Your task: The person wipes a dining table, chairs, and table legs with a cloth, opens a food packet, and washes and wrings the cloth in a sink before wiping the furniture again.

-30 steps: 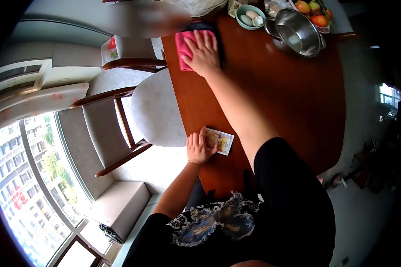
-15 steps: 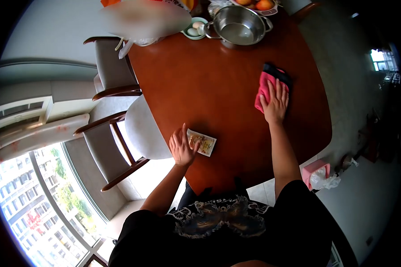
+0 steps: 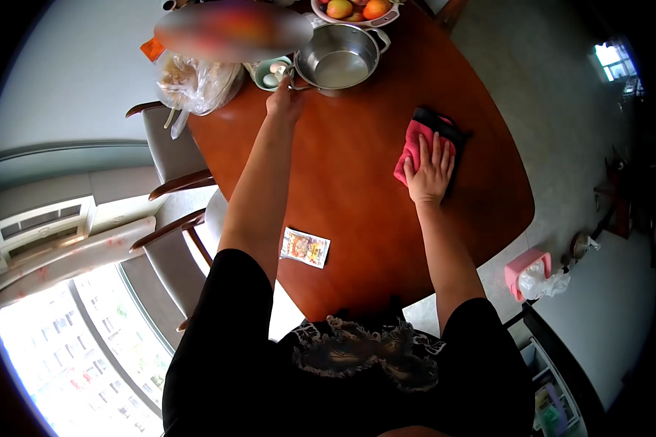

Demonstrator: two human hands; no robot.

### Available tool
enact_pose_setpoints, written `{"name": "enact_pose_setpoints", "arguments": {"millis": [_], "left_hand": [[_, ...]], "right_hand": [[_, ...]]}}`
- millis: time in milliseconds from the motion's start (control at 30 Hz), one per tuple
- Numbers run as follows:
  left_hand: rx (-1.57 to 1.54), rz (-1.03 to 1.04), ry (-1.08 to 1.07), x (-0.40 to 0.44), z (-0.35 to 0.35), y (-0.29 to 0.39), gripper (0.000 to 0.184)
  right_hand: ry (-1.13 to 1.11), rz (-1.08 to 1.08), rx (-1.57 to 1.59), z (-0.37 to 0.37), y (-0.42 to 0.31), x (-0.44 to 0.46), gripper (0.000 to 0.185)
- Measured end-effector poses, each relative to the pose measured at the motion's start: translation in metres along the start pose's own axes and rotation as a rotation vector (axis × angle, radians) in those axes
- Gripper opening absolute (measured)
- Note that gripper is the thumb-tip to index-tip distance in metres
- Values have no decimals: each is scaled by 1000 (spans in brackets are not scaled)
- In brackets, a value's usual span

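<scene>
My left hand (image 3: 284, 104) reaches to the far side of the wooden table (image 3: 342, 167), its fingers closed at the left handle of a steel pot (image 3: 340, 69); the fingertips are partly hidden. Just beside it sits a green bowl (image 3: 263, 79) with eggs (image 3: 271, 79). My right hand (image 3: 431, 178) lies flat, fingers spread, on a folded pink and black cloth (image 3: 410, 151). A small printed packet (image 3: 305, 247) rests near the table's front left, apart from both hands.
A clear plastic bag (image 3: 200, 84) with contents stands at the far left, by a blurred patch. Behind the pot is a fruit basket (image 3: 386, 17). Chairs (image 3: 171, 146) line the left side. A pink bin (image 3: 525, 269) stands to the right.
My left hand has left its place beside the packet and stretched forward to the pot's handle. My right hand still lies on the cloth. The view has shifted somewhat.
</scene>
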State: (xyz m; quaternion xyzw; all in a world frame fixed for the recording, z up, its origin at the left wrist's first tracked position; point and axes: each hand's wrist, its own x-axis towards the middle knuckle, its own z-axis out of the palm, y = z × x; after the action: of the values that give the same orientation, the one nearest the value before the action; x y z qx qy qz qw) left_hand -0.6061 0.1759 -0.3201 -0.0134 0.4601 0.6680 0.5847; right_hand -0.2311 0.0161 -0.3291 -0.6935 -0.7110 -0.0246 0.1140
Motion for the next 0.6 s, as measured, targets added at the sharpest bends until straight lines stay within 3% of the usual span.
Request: {"name": "enact_pose_setpoints", "arguments": {"millis": [233,367,433,533,600], "left_hand": [[302,-148,-108,-62,17,-28,26],[278,-60,-122,-95,28,-43,21],[333,-57,20,-120,28,-41,21],[81,-130,-5,-174,-15,-31,30],[100,-154,53,-234,-37,-12,27]], "right_hand": [[-27,10,15,-2,1,0,64],[-32,12,-12,-1,0,-1,65],[-41,5,2,-3,0,-1,64],[-47,-8,19,-1,3,-2,63],[-40,-35,47,-2,3,-3,60]]}}
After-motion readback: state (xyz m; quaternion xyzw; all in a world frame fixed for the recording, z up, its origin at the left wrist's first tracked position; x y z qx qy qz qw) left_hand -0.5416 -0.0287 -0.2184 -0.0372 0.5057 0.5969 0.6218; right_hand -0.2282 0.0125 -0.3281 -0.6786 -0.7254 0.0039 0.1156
